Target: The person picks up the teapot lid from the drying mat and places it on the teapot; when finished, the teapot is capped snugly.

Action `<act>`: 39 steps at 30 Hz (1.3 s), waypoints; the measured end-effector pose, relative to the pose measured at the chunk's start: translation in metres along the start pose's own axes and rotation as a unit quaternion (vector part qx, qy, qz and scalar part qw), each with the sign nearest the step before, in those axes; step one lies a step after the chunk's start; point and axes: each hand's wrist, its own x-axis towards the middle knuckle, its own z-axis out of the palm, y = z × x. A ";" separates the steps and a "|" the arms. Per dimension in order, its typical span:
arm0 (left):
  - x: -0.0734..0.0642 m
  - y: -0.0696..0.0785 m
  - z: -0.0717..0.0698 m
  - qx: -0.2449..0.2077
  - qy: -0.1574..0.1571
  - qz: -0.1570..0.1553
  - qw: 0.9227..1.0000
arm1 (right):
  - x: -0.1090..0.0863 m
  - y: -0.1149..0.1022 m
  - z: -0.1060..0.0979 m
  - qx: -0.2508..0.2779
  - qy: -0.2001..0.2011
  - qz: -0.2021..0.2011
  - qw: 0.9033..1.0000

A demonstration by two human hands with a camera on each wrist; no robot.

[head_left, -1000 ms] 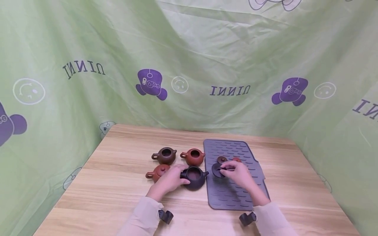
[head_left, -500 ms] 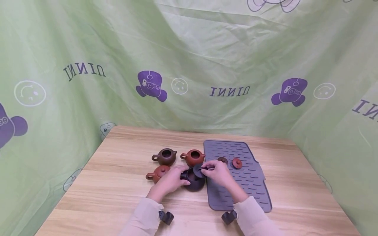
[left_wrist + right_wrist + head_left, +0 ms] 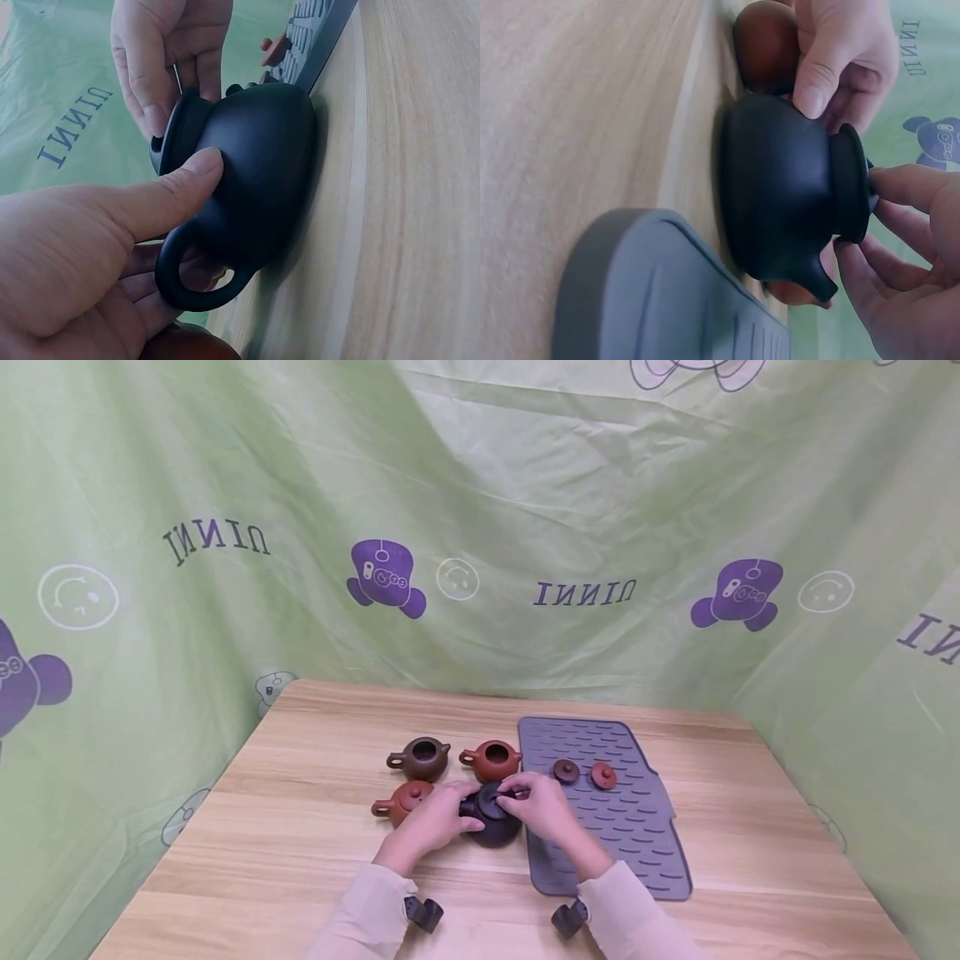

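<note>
A black teapot stands upright on the wooden table, left of the grey mat. My left hand holds it from the handle side, the thumb pressed on its body and the fingers behind it, as the left wrist view shows. At the teapot's mouth, my right hand pinches the black lid by its knob. In the right wrist view the lid lies right at the rim, with the spout below it. Partly behind my left hand is a reddish teapot with its lid on.
Farther back stand a dark brown teapot and an orange-red teapot, both lidless. The grey drying mat bears a brown lid and a red lid. A green curtain hangs behind the table.
My right hand has carried the black lid leftward from over the mat to the black teapot's mouth, where it went from tilted to nearly flat. My left hand has stayed on the teapot.
</note>
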 end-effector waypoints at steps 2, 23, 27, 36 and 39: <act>0.000 0.000 0.000 0.002 0.002 0.000 1.000 | 0.000 0.001 0.002 -0.003 0.001 -0.008 1.000; 0.002 0.003 -0.005 -0.014 0.002 0.003 1.000 | 0.001 0.008 -0.002 0.017 -0.002 0.024 1.000; 0.000 0.004 -0.017 -0.042 0.011 -0.007 0.999 | 0.006 0.017 -0.019 0.021 0.019 0.056 0.998; 0.005 -0.031 -0.068 -0.058 0.065 -0.038 0.995 | 0.023 0.056 -0.053 -0.071 0.053 0.122 0.989; 0.007 -0.053 -0.076 -0.064 0.068 -0.055 0.994 | 0.023 0.067 -0.055 -0.088 0.054 0.135 0.985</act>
